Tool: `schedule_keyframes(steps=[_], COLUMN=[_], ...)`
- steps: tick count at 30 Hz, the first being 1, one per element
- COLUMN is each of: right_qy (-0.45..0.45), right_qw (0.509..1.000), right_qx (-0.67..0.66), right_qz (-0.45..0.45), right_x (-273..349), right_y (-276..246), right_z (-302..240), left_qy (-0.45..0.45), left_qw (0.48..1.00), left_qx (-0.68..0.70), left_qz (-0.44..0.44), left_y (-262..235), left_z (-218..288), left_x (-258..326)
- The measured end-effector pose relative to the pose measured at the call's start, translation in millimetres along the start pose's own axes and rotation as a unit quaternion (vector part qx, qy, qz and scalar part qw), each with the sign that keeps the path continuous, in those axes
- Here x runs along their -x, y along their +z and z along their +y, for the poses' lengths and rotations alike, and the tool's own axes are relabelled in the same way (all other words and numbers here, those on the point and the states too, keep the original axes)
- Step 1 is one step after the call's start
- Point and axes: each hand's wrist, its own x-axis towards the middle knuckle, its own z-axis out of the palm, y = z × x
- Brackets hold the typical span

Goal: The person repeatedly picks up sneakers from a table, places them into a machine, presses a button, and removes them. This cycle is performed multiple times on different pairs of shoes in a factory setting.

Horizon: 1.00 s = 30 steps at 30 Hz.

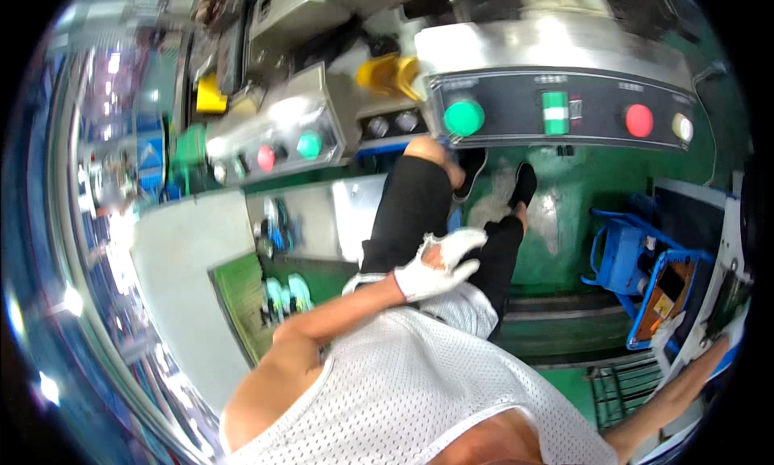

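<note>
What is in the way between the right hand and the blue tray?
Nothing that shows. The right hand sits at the picture's blurred rim, close beside the blue tray, with no visible thing between them.

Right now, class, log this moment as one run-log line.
left hand: white glove, resting on thigh | right hand: reaching to blue tray edge, grip unclear | ahead: control panel, green button

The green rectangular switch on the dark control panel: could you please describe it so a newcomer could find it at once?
Start at the long dark control panel on the grey machine. Near its middle sits the green rectangular switch, between a round green button and a round red button. It alone there is square-cornered.
</note>
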Motion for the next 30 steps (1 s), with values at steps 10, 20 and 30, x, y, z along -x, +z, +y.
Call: schedule_keyframes(steps=[10,20,30], right_qy=[-0.328,-0.532,-0.645], right_qw=[0.873,0.501,0.375], right_qx=[-0.138,-0.219,-0.139], right_qz=[-0.333,-0.646,-0.651], right_x=[521.5,781.0,824.2], right_y=[29.8,-62.2,-64.0], right_z=[-203.5,-356.8,-403.5], left_qy=[-0.109,-0.381,-0.913], left_qw=[0.973,0.710,0.128], left_qx=[0.090,-0.054,0.103], left_qz=[0.183,0.590,0.373], left_y=[-72.7,-73.5,153.0], left_z=[-39.2,-138.0,-73.6], left_x=[106.3,402.8,653.1])
